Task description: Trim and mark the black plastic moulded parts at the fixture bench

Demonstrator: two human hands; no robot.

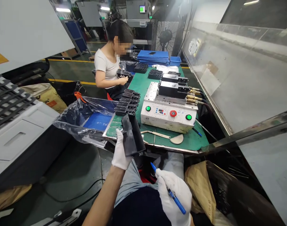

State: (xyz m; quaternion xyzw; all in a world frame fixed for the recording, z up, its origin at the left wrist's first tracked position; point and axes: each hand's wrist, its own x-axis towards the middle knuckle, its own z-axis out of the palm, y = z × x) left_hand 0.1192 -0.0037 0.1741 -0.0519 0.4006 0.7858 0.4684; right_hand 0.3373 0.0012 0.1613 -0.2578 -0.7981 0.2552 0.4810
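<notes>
My left hand (121,152), in a white glove, grips a black plastic box-shaped housing (133,138) by its side, with the hollow inside turned toward me. The housing is tilted over the near edge of the green table (117,124). Lower right, my gloved right hand (173,191) is closed round a blue pen-like tool (175,201). Its tip points up and left toward the housing but stays apart from it. Just beyond the housing, several finished-looking black housings (128,102) lie in a row on the table.
A white machine (169,117) with green and red buttons carries black housings and brass hose fittings. A wooden-handled tool (162,135), a half-round pale piece (176,139) and a blue pen (196,131) lie before it. A co-worker (108,67) sits left, beside a plastic-lined bin (73,114).
</notes>
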